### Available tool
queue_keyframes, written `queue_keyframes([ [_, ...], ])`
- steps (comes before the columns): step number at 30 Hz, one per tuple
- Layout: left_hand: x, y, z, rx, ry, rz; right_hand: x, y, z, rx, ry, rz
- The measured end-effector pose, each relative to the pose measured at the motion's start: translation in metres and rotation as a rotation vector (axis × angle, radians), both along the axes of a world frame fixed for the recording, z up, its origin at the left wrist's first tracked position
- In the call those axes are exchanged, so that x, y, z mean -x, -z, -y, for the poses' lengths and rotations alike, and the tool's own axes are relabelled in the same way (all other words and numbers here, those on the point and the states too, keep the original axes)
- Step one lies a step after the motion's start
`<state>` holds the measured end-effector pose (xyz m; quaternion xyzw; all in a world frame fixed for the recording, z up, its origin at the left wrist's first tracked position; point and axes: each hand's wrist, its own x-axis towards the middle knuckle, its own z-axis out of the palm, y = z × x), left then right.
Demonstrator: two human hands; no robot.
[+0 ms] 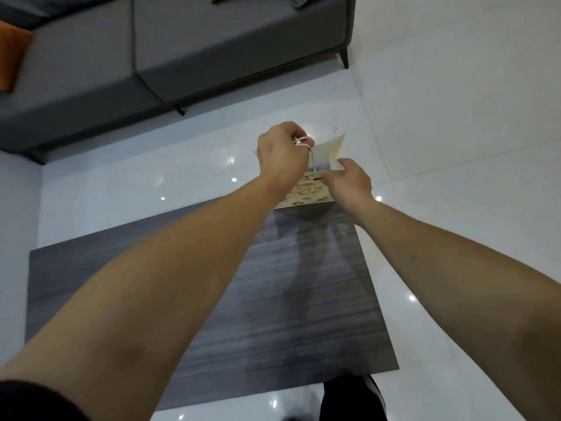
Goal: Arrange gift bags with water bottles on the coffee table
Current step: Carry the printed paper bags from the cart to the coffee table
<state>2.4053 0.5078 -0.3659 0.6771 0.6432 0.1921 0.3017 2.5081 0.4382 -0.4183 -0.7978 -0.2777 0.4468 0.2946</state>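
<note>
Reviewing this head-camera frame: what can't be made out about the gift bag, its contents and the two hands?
- Gift bag contents: the head view shows no bottle; both hands cover the mouth.
- Bag's left side and print: hidden behind the left hand and wrist.
- Cord handle: only a short white loop shows at the left hand.
- Right hand: it pinches the bag's rim, fingers hidden.
- Coffee table: far edge hidden by bag and arms.

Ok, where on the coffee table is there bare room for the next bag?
The coffee table shows bare from the near edge to the gift bag at its far right corner. There the left hand grips the handle and the right hand pinches the rim.
</note>
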Motion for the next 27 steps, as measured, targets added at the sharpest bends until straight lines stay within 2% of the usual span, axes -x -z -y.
queue_keyframes([
  [6, -0.004, 0.001, 0.0, 0.017, -0.038, 0.01, -0.01, -0.006, 0.001, 0.009, -0.001, -0.003],
  [11, 0.003, 0.001, 0.008, 0.06, 0.102, -0.2, -0.01, -0.003, 0.008, 0.017, -0.03, -0.013],
  [18, 0.022, -0.009, 0.029, 0.068, 0.233, -0.363, -0.008, -0.012, 0.034, 0.022, -0.038, -0.019],
  [27, 0.038, -0.066, 0.066, 0.022, 0.313, -0.339, 0.004, -0.075, 0.084, -0.014, 0.026, 0.036],
])
